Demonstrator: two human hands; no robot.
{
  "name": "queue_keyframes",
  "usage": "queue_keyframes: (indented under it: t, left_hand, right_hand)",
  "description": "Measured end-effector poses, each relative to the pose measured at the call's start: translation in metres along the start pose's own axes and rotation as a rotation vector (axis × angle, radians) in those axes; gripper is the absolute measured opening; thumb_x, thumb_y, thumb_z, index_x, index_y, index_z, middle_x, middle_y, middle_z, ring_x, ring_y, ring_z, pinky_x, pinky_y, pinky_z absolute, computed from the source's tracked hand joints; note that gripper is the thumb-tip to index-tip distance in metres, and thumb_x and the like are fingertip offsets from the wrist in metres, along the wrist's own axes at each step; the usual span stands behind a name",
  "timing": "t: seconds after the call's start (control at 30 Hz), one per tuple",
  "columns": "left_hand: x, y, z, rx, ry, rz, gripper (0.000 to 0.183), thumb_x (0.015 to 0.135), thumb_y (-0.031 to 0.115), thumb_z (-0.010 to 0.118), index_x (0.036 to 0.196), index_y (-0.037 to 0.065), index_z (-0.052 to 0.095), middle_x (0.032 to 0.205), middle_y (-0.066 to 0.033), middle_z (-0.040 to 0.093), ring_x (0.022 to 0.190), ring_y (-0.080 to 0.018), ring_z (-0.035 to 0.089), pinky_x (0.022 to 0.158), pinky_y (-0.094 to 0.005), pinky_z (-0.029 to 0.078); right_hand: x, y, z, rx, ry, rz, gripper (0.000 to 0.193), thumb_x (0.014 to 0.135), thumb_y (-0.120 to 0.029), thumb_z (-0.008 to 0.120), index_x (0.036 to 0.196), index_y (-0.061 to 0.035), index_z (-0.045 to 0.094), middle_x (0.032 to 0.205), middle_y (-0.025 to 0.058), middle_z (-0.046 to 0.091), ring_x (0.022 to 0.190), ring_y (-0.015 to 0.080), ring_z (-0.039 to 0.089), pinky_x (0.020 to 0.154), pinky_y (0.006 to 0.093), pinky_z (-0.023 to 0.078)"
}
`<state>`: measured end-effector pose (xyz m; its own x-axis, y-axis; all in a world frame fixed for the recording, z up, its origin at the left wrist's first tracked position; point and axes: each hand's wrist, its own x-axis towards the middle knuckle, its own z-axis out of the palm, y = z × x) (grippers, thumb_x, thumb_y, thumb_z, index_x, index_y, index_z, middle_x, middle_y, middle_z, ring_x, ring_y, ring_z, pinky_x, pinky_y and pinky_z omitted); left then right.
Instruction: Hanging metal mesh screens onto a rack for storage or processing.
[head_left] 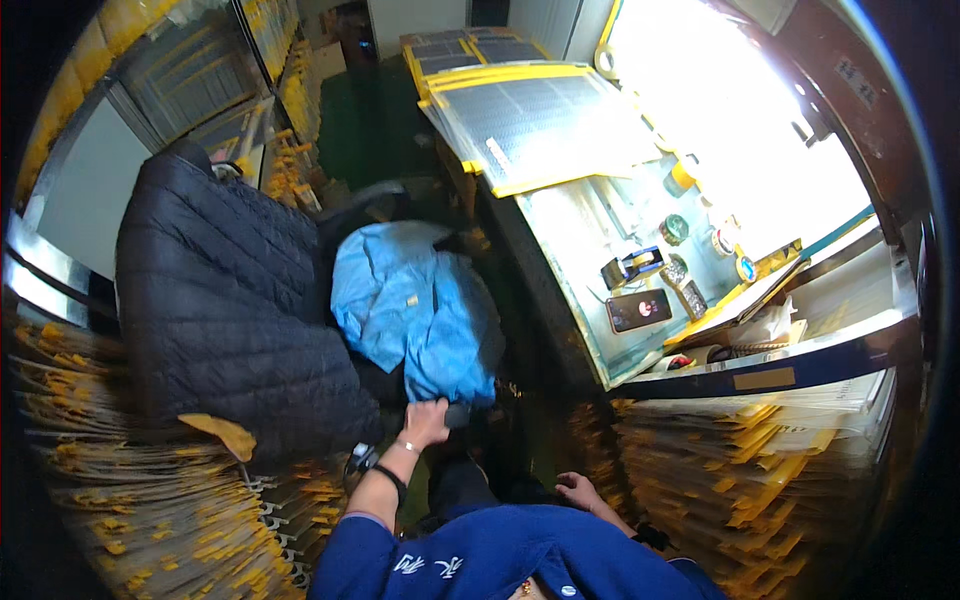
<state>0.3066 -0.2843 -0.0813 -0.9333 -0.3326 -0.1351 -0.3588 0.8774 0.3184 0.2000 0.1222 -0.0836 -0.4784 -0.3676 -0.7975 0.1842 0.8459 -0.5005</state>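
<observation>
Left hand [427,423] was wrapped over a dark armrest [458,415], rumpled blue cloth [400,295] lay just beyond on the seat [489,325], black quilted jacket [235,310] hung to its left, right hand [583,492] lay well apart, its grip I couldn't tell

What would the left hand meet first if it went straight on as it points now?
Most likely the near edge of the blue cloth, just beyond the left hand, which seems to grip a dark armrest; depth is hard to judge.
</observation>
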Motion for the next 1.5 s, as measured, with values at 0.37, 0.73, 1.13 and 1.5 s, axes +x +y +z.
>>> queue_keyframes:
  t: [0.37,0.73,1.13,1.5]
  left_hand:
    - [0.154,-0.083,-0.048,0.148,-0.115,-0.137,0.037,0.065,0.018,0.070,0.098,0.008,0.056,0.088,-0.0178,0.067,0.086,-0.0376,0.065,0.076,-0.0505,0.049]
    - [0.176,-0.111,-0.179,-0.347,0.178,-0.091,0.053,0.071,0.035,0.077,0.110,0.001,0.066,0.105,-0.0186,0.068,0.097,-0.0266,0.066,0.085,-0.0351,0.051]
    - [0.358,-0.016,-0.410,-0.677,0.581,0.387,0.031,0.080,0.011,0.072,0.108,0.000,0.064,0.092,-0.0079,0.069,0.081,-0.0133,0.065,0.076,-0.0276,0.053]
    - [0.451,-0.015,-0.212,0.167,0.467,0.703,0.048,0.074,0.017,0.074,0.117,0.005,0.057,0.120,-0.0126,0.057,0.118,-0.0304,0.050,0.104,-0.0472,0.036]
  right_hand:
    - [-0.112,0.055,0.047,0.241,0.243,0.175,0.035,0.087,-0.018,0.065,0.119,-0.0049,0.060,0.108,0.0119,0.066,0.101,0.0222,0.061,0.087,0.0352,0.048]
    - [-0.118,0.124,0.081,0.378,0.364,0.321,0.036,0.084,-0.015,0.066,0.117,-0.0029,0.061,0.100,0.0102,0.068,0.088,0.0201,0.064,0.078,0.0325,0.050]
    - [-0.072,-0.012,0.083,0.575,0.684,0.409,0.033,0.081,-0.009,0.062,0.113,0.0008,0.060,0.074,0.0108,0.066,0.065,0.0168,0.063,0.055,0.0300,0.049]
    - [-0.047,-0.049,0.144,0.658,0.576,0.440,0.040,0.080,-0.015,0.070,0.116,-0.0007,0.061,0.088,0.0091,0.069,0.078,0.0170,0.064,0.073,0.0304,0.051]
